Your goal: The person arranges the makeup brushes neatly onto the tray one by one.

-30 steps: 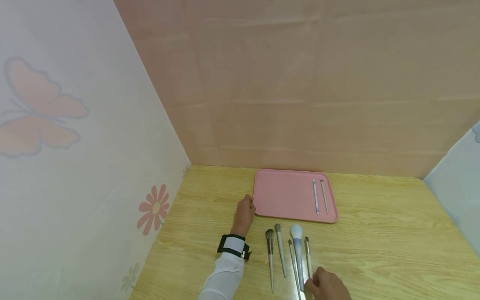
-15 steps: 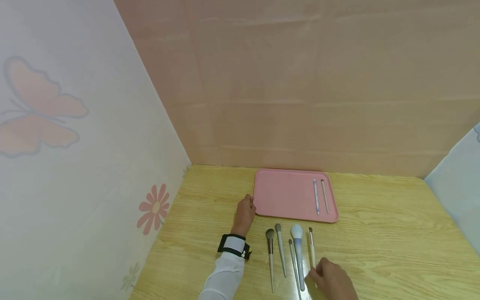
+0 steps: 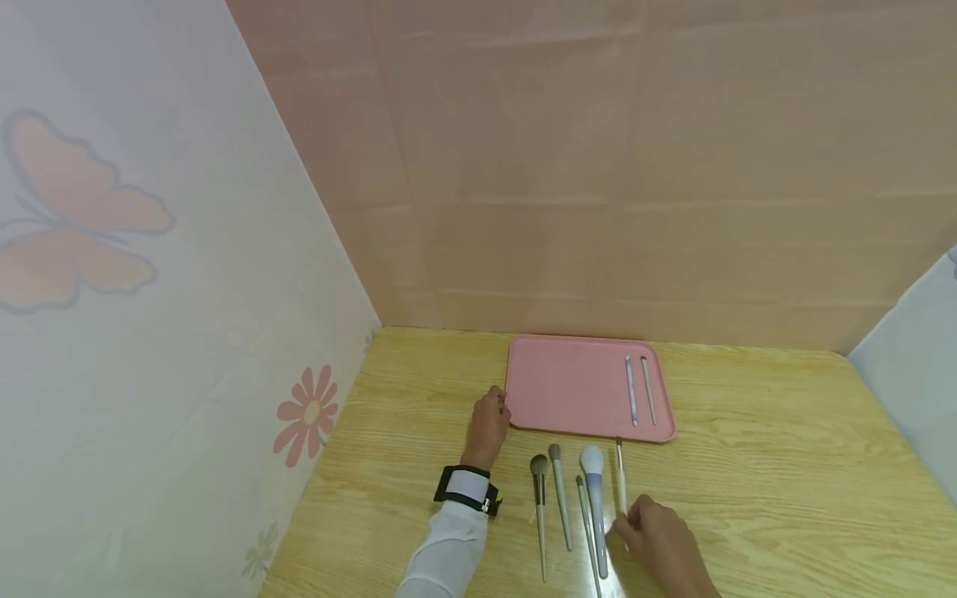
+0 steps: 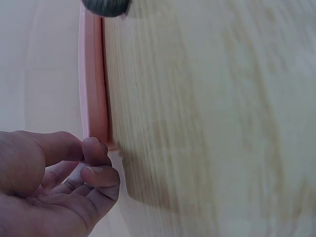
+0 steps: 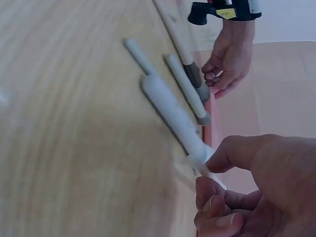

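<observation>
My right hand (image 3: 660, 538) pinches the pale handle of a slim makeup brush (image 3: 621, 486) between thumb and index finger, its dark tip pointing at the tray's front edge. In the right wrist view the held handle is blurred at the fingertips. My left hand (image 3: 489, 422) pinches the front left corner of a pink tray (image 3: 568, 386); in the left wrist view the thumb and index finger meet at the rim (image 4: 94, 79). Inside the tray, at its right, lie a white-lilac double-ended brush (image 3: 631, 392) and a thin brush (image 3: 648, 392).
Left of the held brush, several brushes lie side by side: a large white-headed one (image 3: 596, 515), a thin one (image 3: 588, 531), a grey-headed one (image 3: 561, 502) and a dark fluffy one (image 3: 542, 515). Walls stand behind the wooden table (image 3: 763, 448) and at both sides.
My right hand has drawn the slim brush away from the white-headed brush, rightward and then forward toward the tray. My left hand has stayed at the tray's corner.
</observation>
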The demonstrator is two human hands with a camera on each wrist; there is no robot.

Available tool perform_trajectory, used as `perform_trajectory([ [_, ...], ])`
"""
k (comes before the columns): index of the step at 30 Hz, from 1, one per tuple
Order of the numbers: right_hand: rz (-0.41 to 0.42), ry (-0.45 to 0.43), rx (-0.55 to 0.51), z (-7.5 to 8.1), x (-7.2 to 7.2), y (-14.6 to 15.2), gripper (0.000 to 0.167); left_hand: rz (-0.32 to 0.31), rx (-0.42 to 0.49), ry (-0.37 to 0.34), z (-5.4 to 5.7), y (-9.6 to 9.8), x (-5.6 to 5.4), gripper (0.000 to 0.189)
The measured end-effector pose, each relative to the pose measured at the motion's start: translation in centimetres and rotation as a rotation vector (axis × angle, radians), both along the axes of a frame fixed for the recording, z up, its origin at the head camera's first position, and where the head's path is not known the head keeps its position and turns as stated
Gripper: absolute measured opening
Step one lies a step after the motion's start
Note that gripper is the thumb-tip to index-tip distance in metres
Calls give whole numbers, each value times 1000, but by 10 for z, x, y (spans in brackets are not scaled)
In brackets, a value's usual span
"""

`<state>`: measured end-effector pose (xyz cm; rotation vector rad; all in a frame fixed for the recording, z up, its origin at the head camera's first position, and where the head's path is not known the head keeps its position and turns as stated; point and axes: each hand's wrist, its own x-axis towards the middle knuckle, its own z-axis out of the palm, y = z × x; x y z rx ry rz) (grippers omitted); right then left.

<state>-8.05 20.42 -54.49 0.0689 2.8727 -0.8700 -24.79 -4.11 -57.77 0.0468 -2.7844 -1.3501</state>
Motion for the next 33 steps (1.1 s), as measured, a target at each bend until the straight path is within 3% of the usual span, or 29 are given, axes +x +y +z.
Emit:
perform_trajectory([
  [18,57,123,24,13,-24,4,17,3,-4,-9,4,-1,3,22],
  [33,41,178,54,22,-50,12,19,-4,18,-4,1,1,2,22],
])
